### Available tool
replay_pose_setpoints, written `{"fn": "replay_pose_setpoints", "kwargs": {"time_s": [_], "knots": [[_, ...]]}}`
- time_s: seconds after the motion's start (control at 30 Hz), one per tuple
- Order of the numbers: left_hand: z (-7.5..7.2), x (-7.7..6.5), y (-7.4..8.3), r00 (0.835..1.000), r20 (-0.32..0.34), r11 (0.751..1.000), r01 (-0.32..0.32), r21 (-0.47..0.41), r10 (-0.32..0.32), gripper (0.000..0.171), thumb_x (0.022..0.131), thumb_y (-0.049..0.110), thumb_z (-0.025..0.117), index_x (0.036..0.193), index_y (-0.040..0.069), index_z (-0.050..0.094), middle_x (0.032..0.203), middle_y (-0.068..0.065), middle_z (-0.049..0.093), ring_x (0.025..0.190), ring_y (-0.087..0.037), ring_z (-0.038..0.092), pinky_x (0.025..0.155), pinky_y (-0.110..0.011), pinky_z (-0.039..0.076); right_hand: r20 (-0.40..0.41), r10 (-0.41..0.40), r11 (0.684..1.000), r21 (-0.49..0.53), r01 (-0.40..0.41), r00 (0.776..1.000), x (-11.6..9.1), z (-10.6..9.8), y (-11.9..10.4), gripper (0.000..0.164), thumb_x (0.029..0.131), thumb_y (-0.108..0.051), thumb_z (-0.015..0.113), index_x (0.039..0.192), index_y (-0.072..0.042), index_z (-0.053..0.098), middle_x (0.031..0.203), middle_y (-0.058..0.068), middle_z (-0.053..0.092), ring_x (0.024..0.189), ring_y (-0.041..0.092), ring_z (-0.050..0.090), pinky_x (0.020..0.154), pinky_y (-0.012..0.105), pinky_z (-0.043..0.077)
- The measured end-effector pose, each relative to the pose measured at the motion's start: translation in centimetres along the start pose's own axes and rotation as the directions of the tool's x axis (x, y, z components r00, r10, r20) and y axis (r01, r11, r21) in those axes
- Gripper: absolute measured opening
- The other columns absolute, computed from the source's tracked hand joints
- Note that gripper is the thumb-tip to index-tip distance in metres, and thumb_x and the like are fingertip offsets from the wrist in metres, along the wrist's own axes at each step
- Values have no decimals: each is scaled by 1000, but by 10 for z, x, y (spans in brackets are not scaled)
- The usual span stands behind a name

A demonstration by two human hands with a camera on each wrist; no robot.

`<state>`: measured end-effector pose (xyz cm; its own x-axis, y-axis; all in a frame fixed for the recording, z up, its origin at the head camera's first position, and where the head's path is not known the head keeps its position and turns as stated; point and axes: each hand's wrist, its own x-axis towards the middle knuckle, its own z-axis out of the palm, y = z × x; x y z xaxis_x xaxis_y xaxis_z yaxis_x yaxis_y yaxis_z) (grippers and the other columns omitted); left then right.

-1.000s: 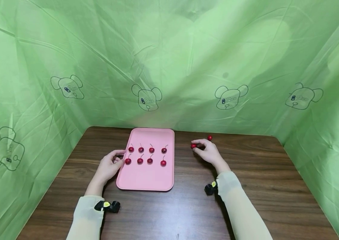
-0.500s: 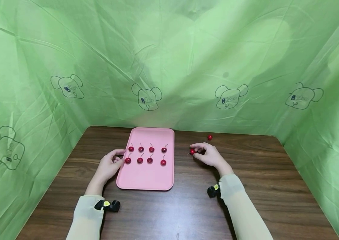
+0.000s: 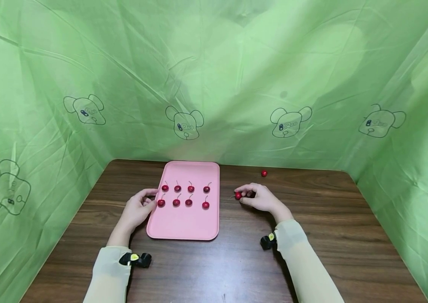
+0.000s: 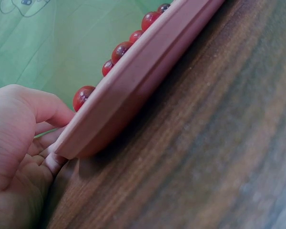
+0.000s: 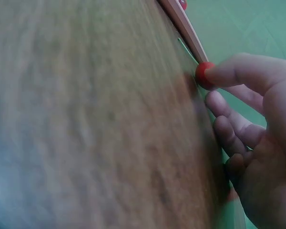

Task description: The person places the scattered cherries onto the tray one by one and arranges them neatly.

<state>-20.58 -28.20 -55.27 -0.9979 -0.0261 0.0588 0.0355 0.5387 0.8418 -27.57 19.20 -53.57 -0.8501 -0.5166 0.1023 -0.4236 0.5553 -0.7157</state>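
Note:
A pink tray [image 3: 183, 225] lies on the table with two rows of red cherries [image 3: 188, 202], their stems pointing up and away. My left hand [image 3: 138, 209] grips the tray's left rim; in the left wrist view the thumb lies at the rim and the other fingers [image 4: 50, 160] are curled at its edge. To the right of the tray, my right hand [image 3: 261, 198] pinches a single cherry [image 5: 206, 75] between thumb and fingertips. Its green stem [image 5: 187, 50] points toward the tray. Another cherry [image 3: 264, 173] lies beyond the right hand, near the table's back edge.
The dark wooden table [image 3: 244, 261] ends at a green cloth [image 3: 236, 84] that hangs behind it and on both sides. Each wrist carries a small black camera, one at the left cuff [image 3: 113, 256] and one at the right cuff [image 3: 287, 233].
My right hand, pinching the cherry, has come nearer and slightly left, and the cherry's stem now points left toward the tray. The left hand and the tray have stayed in place.

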Motion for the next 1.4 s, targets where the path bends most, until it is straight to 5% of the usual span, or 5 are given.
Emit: {"fn": "replay_pose_setpoints", "kwargs": {"time_s": [0.37,0.73,1.13,1.4], "knots": [[0,-1,2,1000,1,1000,10,-1,-10,37,104,10,71,141,7,69,100,-11,69,88,-25,61,71,-26,52,-37,51,998,38,-50,998,0,6,-2,22,93,-18,86,113,-18,78,100,-5,72,96,16,66,87,34,52],[0,0,-1,1000,3,1000,7,-13,-7,37,104,9,72,141,7,69,100,-11,69,87,-24,61,71,-25,52,-117,122,988,113,-109,986,3,15,-14,27,86,-21,93,104,-16,73,92,-3,74,88,16,69,79,31,53],[0,0,0,1000,6,1000,-1,-12,1,37,104,10,72,141,7,69,103,-12,70,88,-25,62,71,-26,53,-245,84,984,170,-42,966,19,41,-70,26,85,-21,95,99,-15,73,87,-5,76,81,15,70,70,31,55],[0,1,0,1000,4,1000,1,-23,0,37,104,9,71,141,7,69,106,-13,70,90,-26,62,72,-25,53,-203,41,972,234,7,978,33,73,-112,30,86,-15,94,104,-12,71,92,2,76,83,14,70,75,28,59]]}}
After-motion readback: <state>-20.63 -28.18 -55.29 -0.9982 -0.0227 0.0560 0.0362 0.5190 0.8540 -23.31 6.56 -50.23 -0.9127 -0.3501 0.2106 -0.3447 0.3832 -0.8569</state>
